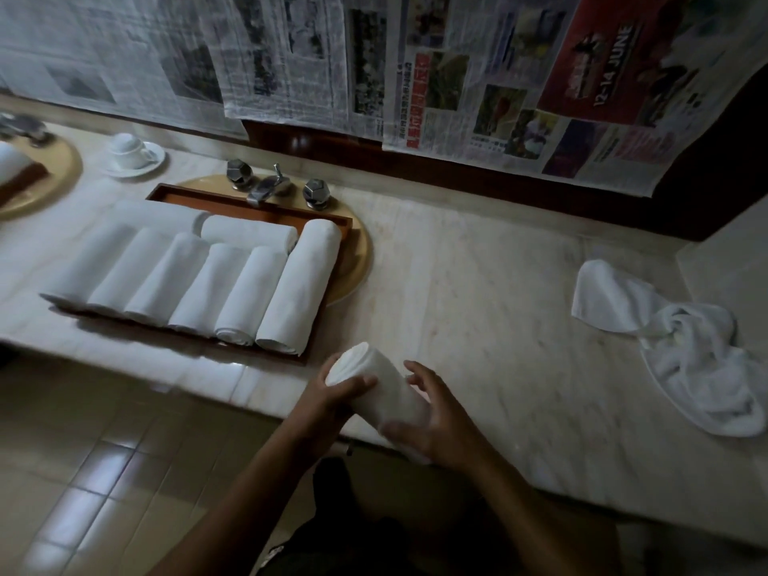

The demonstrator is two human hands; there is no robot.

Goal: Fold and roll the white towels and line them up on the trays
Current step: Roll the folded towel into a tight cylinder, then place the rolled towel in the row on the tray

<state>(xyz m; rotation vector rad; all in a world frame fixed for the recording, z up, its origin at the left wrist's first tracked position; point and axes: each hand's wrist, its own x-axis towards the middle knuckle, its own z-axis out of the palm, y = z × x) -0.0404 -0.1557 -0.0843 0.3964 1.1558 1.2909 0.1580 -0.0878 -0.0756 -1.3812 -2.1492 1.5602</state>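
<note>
Right now my left hand (332, 394) is wrapped round the far end of the roll (374, 388). My right hand (436, 417) cups the near end with its fingers curled loosely over the cloth. Both hands grip it, the right less firmly as far as I can tell. The roll sits at 6 o'clock, tilted above the near edge of the table (478, 284), with its far end pointing toward 11.

My first worry is that slack right hand. If it eases off before the roll is set down, I'd expect the outer layer to spring open. A slip here would drop the roll off the edge onto the floor (104, 471).

At 10 o'clock is the tray (178, 192), and its row (232, 293) of six looks packed side to side, with one more roll lying crosswise behind. I see little room on the right. A roll pushed in there could shove its neighbours askew or hang over the rim.

The loose towels (690, 359) lie well apart at 3 o'clock, out of harm's way.
</note>
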